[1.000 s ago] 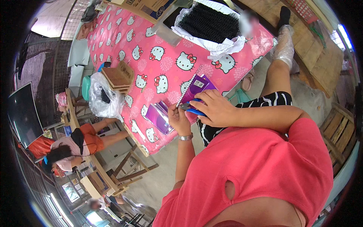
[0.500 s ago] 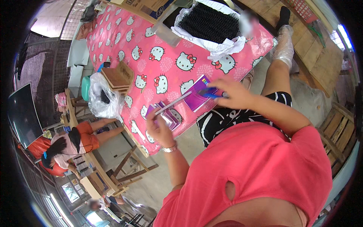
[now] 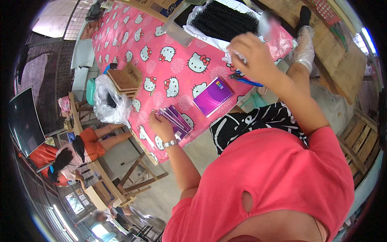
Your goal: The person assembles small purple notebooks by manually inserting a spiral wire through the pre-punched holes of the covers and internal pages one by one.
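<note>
Lying near right hand (image 3: 254, 57): blue pliers (image 3: 244, 80) | hand: curled, grip cannot be told

the person wears a coral-red top (image 3: 278, 173) of plain, soft-looking cloth, with short sleeves and a broad, rounded neckline. below the neckline sits a small teardrop-shaped opening with a neatly finished edge. the lower garment (image 3: 258, 121) is black, printed with loose white strokes and curls, and ends above the knee. a silvery link-band watch (image 3: 170, 143) circles the left wrist; the left hand (image 3: 162, 127) and right hand (image 3: 250, 54) are bare. along one shin runs a wrap of clear, crinkled plastic (image 3: 305, 52) with glossy highlights, and beyond it a plain black sock (image 3: 304, 17) covers the foot.
</note>
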Demonstrator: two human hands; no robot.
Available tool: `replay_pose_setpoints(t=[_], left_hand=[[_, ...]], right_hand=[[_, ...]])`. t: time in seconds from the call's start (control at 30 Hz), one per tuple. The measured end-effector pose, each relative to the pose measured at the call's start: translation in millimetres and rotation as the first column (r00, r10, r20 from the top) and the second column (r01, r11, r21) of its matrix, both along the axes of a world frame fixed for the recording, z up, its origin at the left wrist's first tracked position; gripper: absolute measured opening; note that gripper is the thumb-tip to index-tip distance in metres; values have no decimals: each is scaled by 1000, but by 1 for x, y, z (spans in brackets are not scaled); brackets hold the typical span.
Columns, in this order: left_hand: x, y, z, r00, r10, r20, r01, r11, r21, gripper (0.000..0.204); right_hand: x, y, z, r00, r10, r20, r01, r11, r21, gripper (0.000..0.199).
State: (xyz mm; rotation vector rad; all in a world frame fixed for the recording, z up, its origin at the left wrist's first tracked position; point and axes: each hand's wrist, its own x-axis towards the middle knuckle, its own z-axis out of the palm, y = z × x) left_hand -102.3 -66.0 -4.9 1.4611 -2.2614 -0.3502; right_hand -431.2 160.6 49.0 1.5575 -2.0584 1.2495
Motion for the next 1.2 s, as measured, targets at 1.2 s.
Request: replay_pose_setpoints(t=[1.2], left_hand=[[60,120,-14,314,866,-389,444,228,866,19]], right_hand=[[157,-63,-48,738,639,-216,-509,737,443,17]])
